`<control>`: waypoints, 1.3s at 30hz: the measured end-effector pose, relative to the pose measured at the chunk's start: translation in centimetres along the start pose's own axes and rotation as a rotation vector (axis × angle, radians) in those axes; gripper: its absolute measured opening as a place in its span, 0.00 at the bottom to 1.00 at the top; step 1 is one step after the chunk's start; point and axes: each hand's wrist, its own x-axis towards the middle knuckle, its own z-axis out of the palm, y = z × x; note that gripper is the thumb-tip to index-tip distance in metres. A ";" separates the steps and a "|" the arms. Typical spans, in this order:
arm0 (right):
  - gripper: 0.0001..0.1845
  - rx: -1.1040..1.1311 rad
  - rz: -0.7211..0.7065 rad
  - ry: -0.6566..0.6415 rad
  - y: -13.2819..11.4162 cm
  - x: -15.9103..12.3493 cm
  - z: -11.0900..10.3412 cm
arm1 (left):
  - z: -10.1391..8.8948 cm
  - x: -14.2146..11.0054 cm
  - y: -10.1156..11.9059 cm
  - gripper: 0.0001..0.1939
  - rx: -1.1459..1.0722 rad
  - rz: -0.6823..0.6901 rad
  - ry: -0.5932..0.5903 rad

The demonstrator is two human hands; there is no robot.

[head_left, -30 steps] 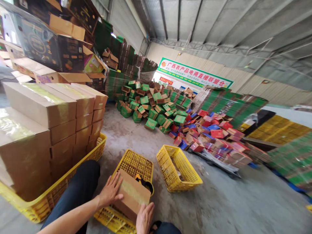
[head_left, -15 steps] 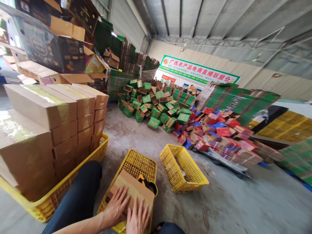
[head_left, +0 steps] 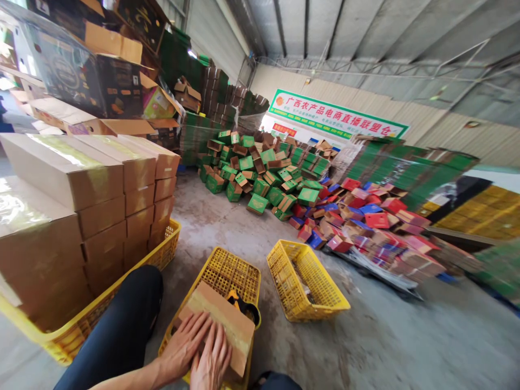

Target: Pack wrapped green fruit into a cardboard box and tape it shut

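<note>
A brown cardboard box (head_left: 223, 310) with a strip of clear yellowish tape along its top rests on an upturned yellow plastic crate (head_left: 232, 269) between my knees. My left hand (head_left: 184, 341) lies flat on the near left part of the box top, fingers stretched out. Right beside it, my right hand (head_left: 211, 355) presses on the same face, its fingers extended and touching the left hand's fingertips. Behind the box's right side a tape dispenser (head_left: 244, 307), orange and black, sits on the crate, partly hidden by the box.
Stacked taped cartons (head_left: 101, 216) fill a large yellow crate (head_left: 87, 319) at my left. Another yellow crate (head_left: 306, 281) with small items inside stands on the floor to the right. Green boxes (head_left: 260, 187) and red and blue boxes (head_left: 365, 222) lie heaped farther off.
My right hand has slid left across the box top, closing the gap to my left hand. The box and crates stay in place; the view has shifted slightly.
</note>
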 end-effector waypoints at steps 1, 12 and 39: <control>0.30 -0.012 0.003 -0.006 0.0 -0.1 0.1 | 0.1 -0.1 -0.2 0.42 0.023 -0.030 0.017; 0.32 -0.060 0.011 -0.134 -1.7 0.3 -2.2 | -2.7 0.2 -0.8 0.39 0.088 -0.176 -0.131; 0.40 -0.281 0.211 -0.221 -1.5 2.2 -6.3 | -5.0 3.4 -0.9 0.46 0.033 -0.177 -0.240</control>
